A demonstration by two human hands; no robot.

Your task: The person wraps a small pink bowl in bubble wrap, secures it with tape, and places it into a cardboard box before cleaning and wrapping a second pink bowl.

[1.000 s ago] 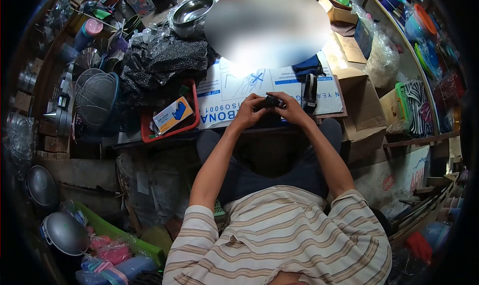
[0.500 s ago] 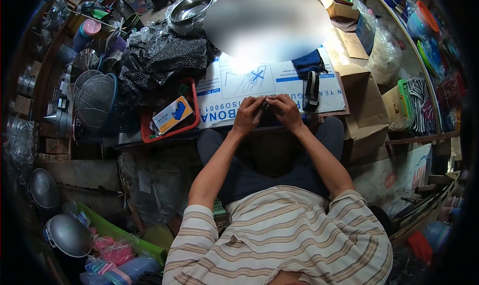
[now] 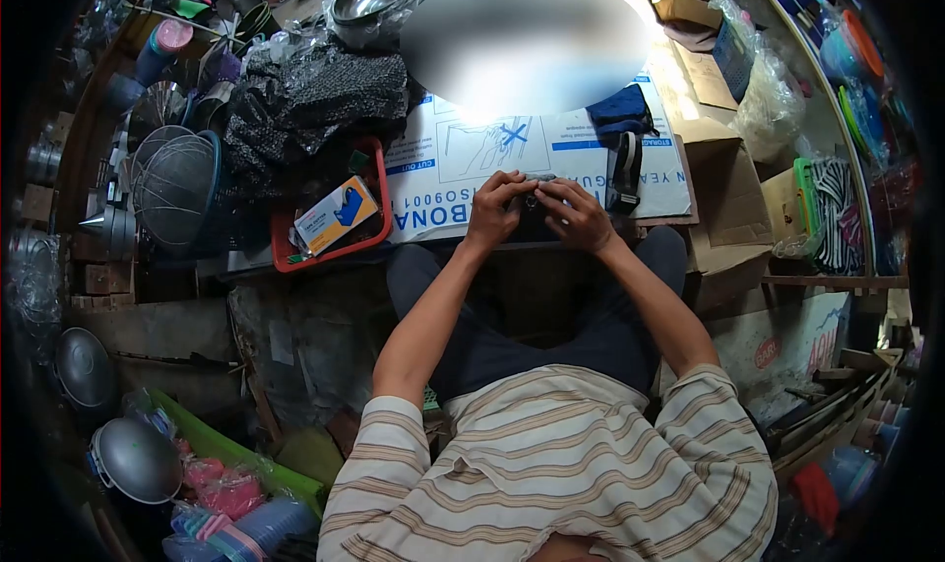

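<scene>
The left hand (image 3: 494, 210) and the right hand (image 3: 579, 216) faced each other, fingers bent and fingertips nearly meeting, with a small dark object (image 3: 533, 202) held between them. Both grips were narrow — the fingers covered so much of the object that its full shape could not be told. It was near the front edge of a white printed sheet with blue lettering (image 3: 418, 206); whether it touched the sheet could not be told.

Just beyond the right hand lay a black strap with a pale stripe (image 3: 624, 173), and past that a dark blue cloth item (image 3: 620, 107). To the left, well apart from the left hand, a red plastic tray (image 3: 335, 255) held a tilted white, orange and blue cardboard box (image 3: 338, 218). Behind the tray was a heap of crinkled black plastic wrap (image 3: 315, 99); an open brown cardboard carton (image 3: 728, 193) stood right of the sheet.
</scene>
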